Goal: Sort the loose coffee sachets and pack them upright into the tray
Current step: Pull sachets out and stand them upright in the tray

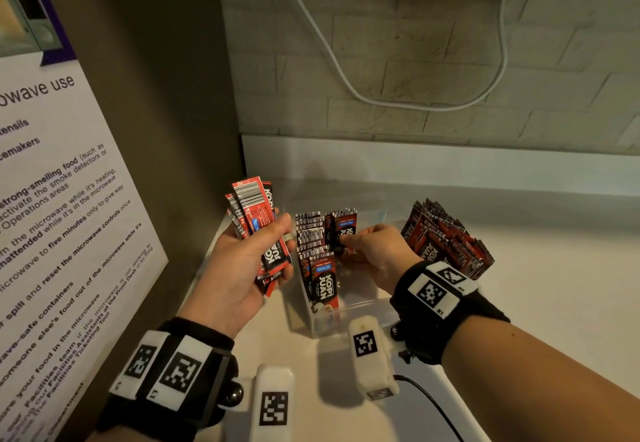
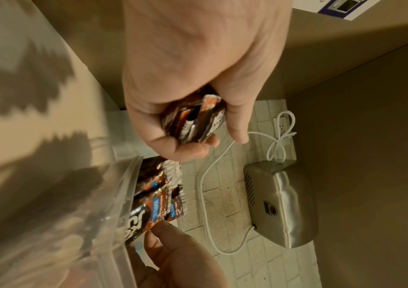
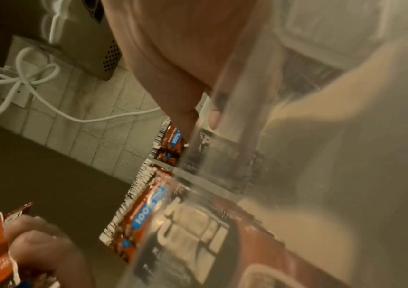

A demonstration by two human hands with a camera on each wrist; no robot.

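My left hand grips a fanned bundle of red and black coffee sachets to the left of the clear tray; the left wrist view shows the bundle end-on in the curled fingers. Several sachets stand upright in the tray's left side. My right hand reaches into the tray from the right and pinches an upright sachet in the back row. The thumb presses on that sachet's face. A loose pile of sachets lies right of the tray.
The tray sits in the counter's back left corner, beside a brown side wall with a microwave-use poster. A metal wall appliance with a looped white cord hangs on the brick wall. A black cable runs along the near counter.
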